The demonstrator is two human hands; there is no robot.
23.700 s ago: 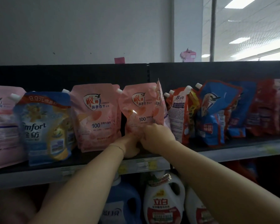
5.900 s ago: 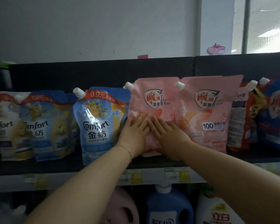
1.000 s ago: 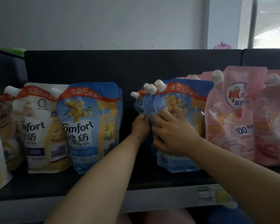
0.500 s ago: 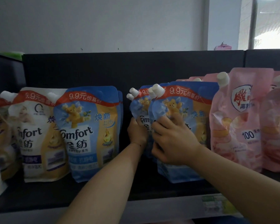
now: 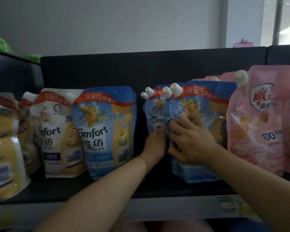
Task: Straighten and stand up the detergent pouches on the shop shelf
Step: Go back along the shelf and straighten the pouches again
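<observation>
A cluster of blue Comfort pouches stands mid-shelf, spouts tilted left. My right hand (image 5: 191, 141) holds the front blue pouch (image 5: 201, 101), fingers spread over its face and thumb curled round its left edge. My left hand (image 5: 155, 144) lies with straight fingers against the rear blue pouches (image 5: 153, 113), which fan out to the left behind the front one. Another blue pouch (image 5: 105, 131) stands upright to the left across a gap. Pink pouches (image 5: 254, 128) stand upright on the right, touching the cluster.
White-and-yellow pouches (image 5: 57, 134) and a leaning yellow pouch (image 5: 3, 144) fill the shelf's left end. The dark shelf board (image 5: 107, 186) has a pale price rail (image 5: 174, 208) in front and a black back panel (image 5: 141, 69) behind.
The rear blue pouches have fanned out further left from behind the front one. Both hands have stayed on the cluster, and the view has drawn a little closer.
</observation>
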